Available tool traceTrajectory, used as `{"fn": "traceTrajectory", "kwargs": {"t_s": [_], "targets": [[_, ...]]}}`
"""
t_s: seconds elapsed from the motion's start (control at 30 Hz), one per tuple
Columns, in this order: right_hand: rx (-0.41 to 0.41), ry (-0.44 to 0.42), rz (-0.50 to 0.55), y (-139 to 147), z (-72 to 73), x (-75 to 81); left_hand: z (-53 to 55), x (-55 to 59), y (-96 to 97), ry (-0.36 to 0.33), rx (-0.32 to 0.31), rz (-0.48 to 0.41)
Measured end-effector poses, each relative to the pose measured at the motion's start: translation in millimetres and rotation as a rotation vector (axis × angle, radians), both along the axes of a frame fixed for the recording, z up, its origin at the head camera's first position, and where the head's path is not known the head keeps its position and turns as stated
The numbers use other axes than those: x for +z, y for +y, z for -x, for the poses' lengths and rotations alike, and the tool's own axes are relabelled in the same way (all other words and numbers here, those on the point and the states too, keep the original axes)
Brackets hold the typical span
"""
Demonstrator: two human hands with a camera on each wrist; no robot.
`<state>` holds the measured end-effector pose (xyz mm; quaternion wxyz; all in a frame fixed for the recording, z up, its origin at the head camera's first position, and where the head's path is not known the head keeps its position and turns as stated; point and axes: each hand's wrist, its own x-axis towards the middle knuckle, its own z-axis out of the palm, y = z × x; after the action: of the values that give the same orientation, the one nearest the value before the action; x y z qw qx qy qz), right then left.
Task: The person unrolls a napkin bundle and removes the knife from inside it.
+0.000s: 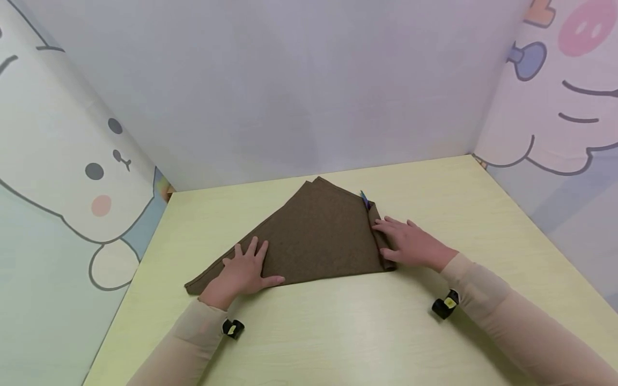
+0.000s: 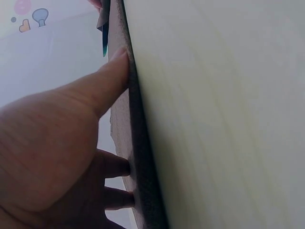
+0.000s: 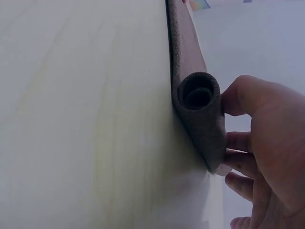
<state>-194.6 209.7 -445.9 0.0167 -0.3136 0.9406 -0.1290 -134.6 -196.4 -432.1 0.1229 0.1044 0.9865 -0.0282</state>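
A brown folded cloth (image 1: 321, 236) lies on the table, its right edge wound into a roll (image 1: 381, 238). My left hand (image 1: 243, 271) presses flat on the cloth's left part, fingers spread and thumb along the near edge. At the other end, my right hand (image 1: 412, 244) rests against the roll with fingertips and thumb. The right wrist view shows the roll's coiled end (image 3: 198, 95) with the fingers on its outer side. From the roll's far end pokes a slim, pointed blue-green thing (image 1: 364, 200); the rest of it is hidden in the cloth.
The pale wood-grain table (image 1: 333, 332) meets a plain light back wall (image 1: 289, 96). Side panels with cartoon animals (image 1: 94, 171) stand left and right. A small black wrist camera (image 1: 233, 328) is strapped at the left sleeve, another camera (image 1: 445, 304) at the right.
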Motion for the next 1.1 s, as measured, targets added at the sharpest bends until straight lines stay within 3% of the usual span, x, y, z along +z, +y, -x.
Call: {"fn": "traceTrajectory", "kwargs": {"t_s": [0.73, 1.1], "targets": [[-0.024, -0.138, 0.09, 19, 0.1, 4.1, -1.6, 1.4, 1.1, 0.017, -0.007, 0.005], [-0.023, -0.146, 0.116, 27, 1.4, 0.0, -0.9, -0.2, 1.6, -0.004, -0.01, -0.014]]}}
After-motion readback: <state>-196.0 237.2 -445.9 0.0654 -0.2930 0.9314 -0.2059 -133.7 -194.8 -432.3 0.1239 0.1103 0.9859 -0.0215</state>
